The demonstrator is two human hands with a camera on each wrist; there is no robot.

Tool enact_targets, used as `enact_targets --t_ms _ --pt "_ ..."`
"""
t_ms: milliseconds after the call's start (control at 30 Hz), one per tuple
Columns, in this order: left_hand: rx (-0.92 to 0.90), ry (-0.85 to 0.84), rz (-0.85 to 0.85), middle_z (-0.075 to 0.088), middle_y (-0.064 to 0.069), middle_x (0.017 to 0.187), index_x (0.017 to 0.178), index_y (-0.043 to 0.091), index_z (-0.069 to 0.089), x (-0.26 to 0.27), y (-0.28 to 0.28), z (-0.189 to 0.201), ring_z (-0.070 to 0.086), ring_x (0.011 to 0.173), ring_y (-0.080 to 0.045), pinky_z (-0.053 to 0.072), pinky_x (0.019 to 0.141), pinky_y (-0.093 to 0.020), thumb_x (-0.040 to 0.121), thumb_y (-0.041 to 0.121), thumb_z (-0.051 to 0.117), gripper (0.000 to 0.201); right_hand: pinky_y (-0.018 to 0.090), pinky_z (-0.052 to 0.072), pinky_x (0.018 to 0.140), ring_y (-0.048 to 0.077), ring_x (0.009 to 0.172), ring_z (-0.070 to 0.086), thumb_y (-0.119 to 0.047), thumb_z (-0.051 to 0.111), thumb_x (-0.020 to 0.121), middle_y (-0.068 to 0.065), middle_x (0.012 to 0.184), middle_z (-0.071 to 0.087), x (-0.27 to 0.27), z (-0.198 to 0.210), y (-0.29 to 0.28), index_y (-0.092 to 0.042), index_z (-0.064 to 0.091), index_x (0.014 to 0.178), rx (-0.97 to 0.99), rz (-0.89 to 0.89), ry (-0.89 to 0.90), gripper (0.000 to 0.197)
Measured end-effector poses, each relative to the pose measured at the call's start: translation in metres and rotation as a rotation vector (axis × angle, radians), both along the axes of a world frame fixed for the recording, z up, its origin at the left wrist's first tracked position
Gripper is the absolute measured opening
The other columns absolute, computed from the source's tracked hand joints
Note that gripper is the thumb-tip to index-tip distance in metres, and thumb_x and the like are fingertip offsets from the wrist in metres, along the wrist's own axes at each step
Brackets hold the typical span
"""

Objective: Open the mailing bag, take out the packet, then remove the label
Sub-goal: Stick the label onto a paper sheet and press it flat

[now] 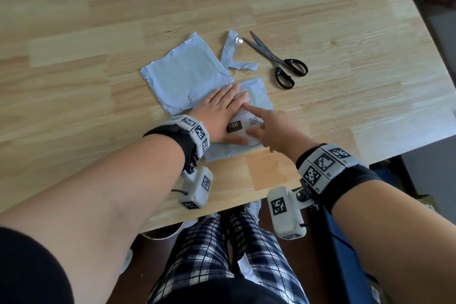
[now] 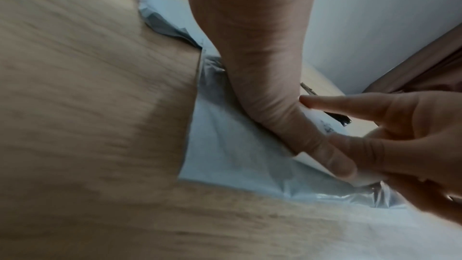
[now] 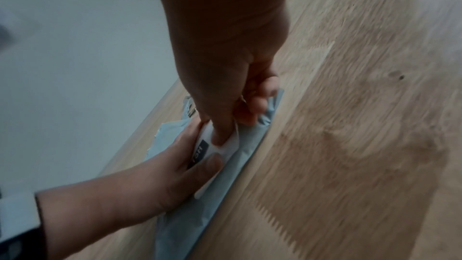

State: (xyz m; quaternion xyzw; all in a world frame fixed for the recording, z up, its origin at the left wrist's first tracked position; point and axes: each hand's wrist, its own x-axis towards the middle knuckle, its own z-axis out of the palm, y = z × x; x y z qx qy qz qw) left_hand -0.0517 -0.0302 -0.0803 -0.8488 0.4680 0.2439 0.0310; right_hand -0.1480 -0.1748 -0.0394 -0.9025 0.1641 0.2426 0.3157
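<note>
A pale blue mailing bag [image 1: 259, 96] lies flat near the table's front edge, with a white label [image 1: 246, 122] on it that shows "15H" and a QR code. My left hand [image 1: 227, 108] lies flat, palm down, and presses the bag and the label's left side. The thumb of my left hand [image 2: 287, 118] holds the label's near edge down. My right hand [image 1: 269, 126] touches the label with a straight index fingertip and its thumb; its other fingers are curled. A second flat pale blue packet [image 1: 187, 74] lies just beyond, partly under the bag's edge.
Black-handled scissors [image 1: 278, 61] lie part-open to the right of the packet. A cut blue strip [image 1: 233, 54] lies between them. The wooden table [image 1: 98, 20] ends close to my body and on the right. My legs show below the front edge.
</note>
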Motion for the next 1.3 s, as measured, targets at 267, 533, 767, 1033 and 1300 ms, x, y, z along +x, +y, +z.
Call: enact_targets --t_ms 267,533,767,1033,1300 --pt "-0.004 -0.052 0.008 -0.021 -0.009 0.157 0.148 0.013 -0.018 -0.006 -0.001 0.0 -0.021 0.145 -0.024 -0.013 0.117 -0.038 0.063 0.087 0.043 0.128 0.035 0.014 0.117 0.022 0.146 0.014 -0.037 0.031 0.1 0.005 0.159 0.016 0.019 -0.016 -0.002 -0.017 0.011 0.151 -0.272 0.417 -0.296 0.058" --pt "0.041 -0.165 0.125 -0.018 -0.014 0.158 0.148 0.007 -0.012 -0.018 0.001 0.0 -0.018 0.146 -0.024 -0.013 0.117 -0.039 0.059 0.092 0.037 0.133 0.046 -0.006 0.117 0.015 0.148 0.0 -0.063 -0.001 0.083 -0.002 0.16 -0.001 0.008 -0.051 0.001 -0.018 -0.005 0.15 -0.475 0.511 -0.285 0.081" --pt "0.061 -0.133 0.238 -0.02 -0.009 0.158 0.147 0.006 -0.016 -0.025 0.013 0.004 -0.019 0.146 -0.021 -0.013 0.118 -0.042 0.055 0.093 0.04 0.138 0.053 -0.012 0.116 0.013 0.147 -0.01 -0.074 0.0 0.076 -0.006 0.159 -0.012 0.006 -0.048 -0.001 -0.02 -0.013 0.149 -0.507 0.486 -0.214 0.092" --pt "0.149 -0.142 0.168 -0.023 -0.009 0.156 0.146 0.006 -0.02 -0.028 0.01 0.018 -0.021 0.145 -0.022 -0.012 0.118 -0.043 0.069 0.087 0.021 0.12 0.049 -0.011 0.116 0.018 0.145 -0.019 -0.073 0.014 0.081 -0.004 0.157 -0.023 0.004 -0.033 -0.015 -0.019 -0.023 0.146 -0.476 0.562 -0.17 0.092" --pt "0.095 -0.11 0.181 -0.023 -0.002 0.157 0.147 0.011 -0.02 -0.04 0.019 0.006 -0.018 0.146 -0.016 -0.009 0.119 -0.043 0.073 0.083 0.026 0.113 0.048 -0.014 0.113 0.014 0.144 -0.018 -0.078 0.007 0.072 -0.01 0.153 -0.025 -0.008 -0.045 -0.019 -0.025 -0.025 0.142 -0.463 0.578 -0.189 0.093"
